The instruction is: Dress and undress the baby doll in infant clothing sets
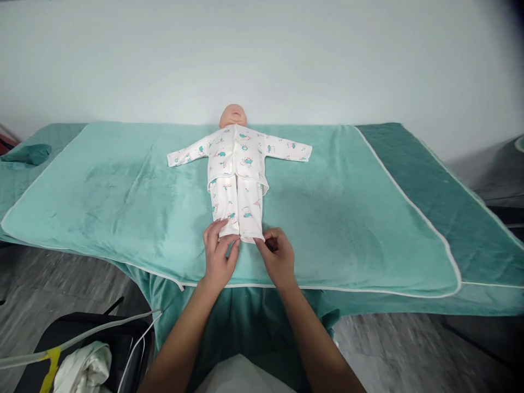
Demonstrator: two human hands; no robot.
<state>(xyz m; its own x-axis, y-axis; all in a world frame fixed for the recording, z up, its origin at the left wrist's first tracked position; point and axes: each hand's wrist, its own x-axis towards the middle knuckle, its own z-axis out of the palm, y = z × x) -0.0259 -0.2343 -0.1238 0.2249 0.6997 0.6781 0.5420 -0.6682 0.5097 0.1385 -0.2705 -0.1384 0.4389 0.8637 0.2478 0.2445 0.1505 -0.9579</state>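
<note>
The right hand (280, 254) pinches one trouser cuff (248, 239) while the left hand (220, 255), grip unclear, touches the other, probably holding the pajamas (236, 155) straight on the baby doll (233, 116) atop the teal blanket (339, 213).

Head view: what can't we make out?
All in the head view:
Doll: body hidden by top and pants.
Left hand: any pinch on the cuff, hidden by its fingers.
Right hand: same.
Prints: details too small.
White cloth: cut off by bottom edge.
</note>
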